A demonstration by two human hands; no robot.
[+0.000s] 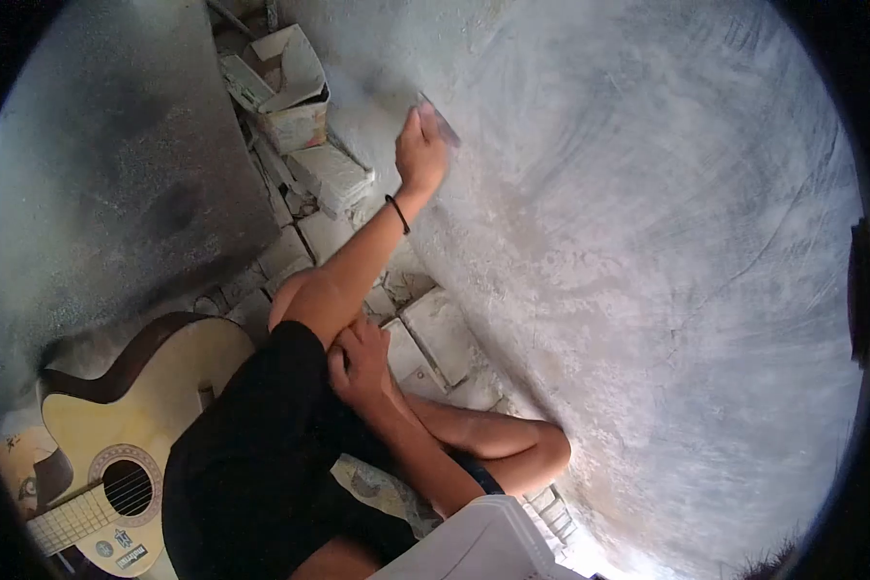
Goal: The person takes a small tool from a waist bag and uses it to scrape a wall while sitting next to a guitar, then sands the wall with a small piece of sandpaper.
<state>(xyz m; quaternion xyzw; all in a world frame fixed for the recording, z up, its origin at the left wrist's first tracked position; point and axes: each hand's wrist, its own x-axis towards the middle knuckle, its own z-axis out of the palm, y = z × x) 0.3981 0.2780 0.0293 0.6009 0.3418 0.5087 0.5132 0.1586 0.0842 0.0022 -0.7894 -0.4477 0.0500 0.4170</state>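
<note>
My left hand (pixel 421 153), a dark band on its wrist, is stretched out to the grey plastered wall (pixel 648 242). Its fingers are closed on a thin, dark, flat scraper (pixel 441 122) whose blade lies at the wall's surface. My right hand (pixel 360 363) sits close by the crook of the left arm, above my folded legs. Its fingers are curled, and whatever may be inside them is hidden.
To my left lies a pale acoustic guitar (pixel 179 387), beside a dark, stained panel (pixel 126 145). An opened cardboard box (pixel 295 126) stands at the wall's foot, near dusty bricks (pixel 440 333). Part of a white, rounded object (pixel 483 541) fills the bottom edge.
</note>
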